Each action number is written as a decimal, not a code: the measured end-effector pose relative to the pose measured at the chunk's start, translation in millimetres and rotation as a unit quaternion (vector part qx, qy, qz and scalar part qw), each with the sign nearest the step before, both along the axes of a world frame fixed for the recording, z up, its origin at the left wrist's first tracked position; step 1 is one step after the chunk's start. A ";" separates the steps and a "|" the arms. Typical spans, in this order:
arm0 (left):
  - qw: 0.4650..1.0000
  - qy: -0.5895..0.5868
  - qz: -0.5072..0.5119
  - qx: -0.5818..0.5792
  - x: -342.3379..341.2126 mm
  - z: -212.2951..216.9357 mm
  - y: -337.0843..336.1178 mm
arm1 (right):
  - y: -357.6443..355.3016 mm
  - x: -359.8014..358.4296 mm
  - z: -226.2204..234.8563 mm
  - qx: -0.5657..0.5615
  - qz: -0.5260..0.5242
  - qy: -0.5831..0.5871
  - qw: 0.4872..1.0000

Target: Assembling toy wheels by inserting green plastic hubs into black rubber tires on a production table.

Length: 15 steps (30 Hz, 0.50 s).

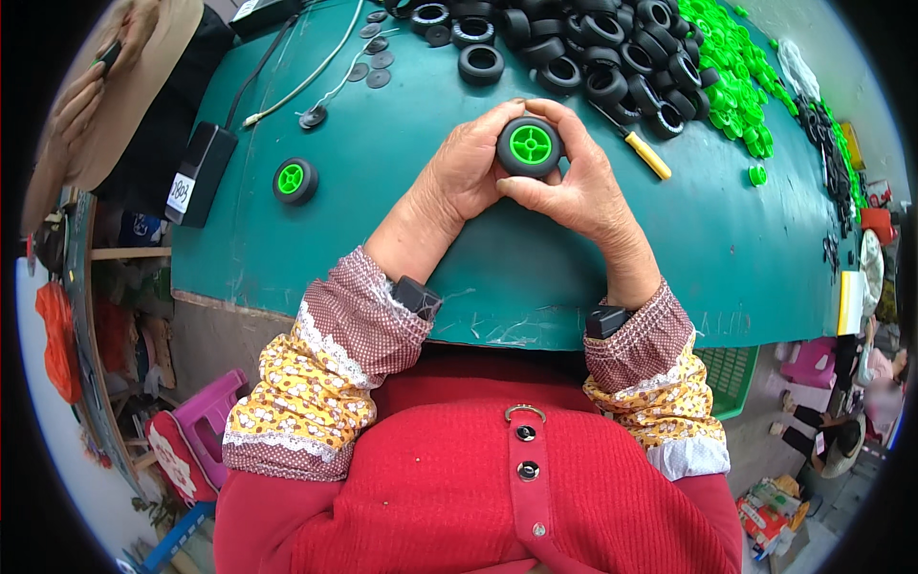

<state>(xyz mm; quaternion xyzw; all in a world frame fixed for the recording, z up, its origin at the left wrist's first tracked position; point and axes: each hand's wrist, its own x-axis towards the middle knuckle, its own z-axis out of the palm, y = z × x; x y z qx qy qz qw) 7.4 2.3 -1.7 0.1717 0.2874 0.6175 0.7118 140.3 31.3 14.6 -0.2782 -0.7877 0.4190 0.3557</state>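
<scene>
Between my two hands, a little above the table, is a toy wheel (pixel 530 146) with a black tyre and a green spoked hub facing up. My left hand (pixel 470 158) presses its fingers against the wheel's left side. From the other side, my right hand (pixel 583 182) curls round it, thumb below and fingers along the top edge. A second wheel (pixel 295 181) of the same kind lies on the table to the left. Close to my right hand rests a screwdriver (pixel 648 155) with a yellow handle, its tip among the tyres.
Loose black tyres (pixel 602 57) are heaped at the back, beside a pile of green hubs (pixel 736 81). One green hub (pixel 757 175) lies apart. Several black discs (pixel 380 59), a pale cable (pixel 296 86) and a black box (pixel 202 172) occupy the left. Another person's hand (pixel 76 110) shows far left.
</scene>
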 end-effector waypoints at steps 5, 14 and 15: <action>0.996 0.067 0.047 -0.032 5.0 2.6 -0.9 | 0.9 7.0 -2.7 -0.027 -0.010 -0.010 1.000; 0.964 0.264 -0.009 0.027 -12.5 -1.8 4.6 | 7.8 9.5 -7.4 -0.020 -0.038 -0.022 0.999; 0.964 0.263 -0.016 0.028 -13.5 -2.9 5.1 | 9.6 9.8 -10.8 -0.011 -0.036 -0.029 0.999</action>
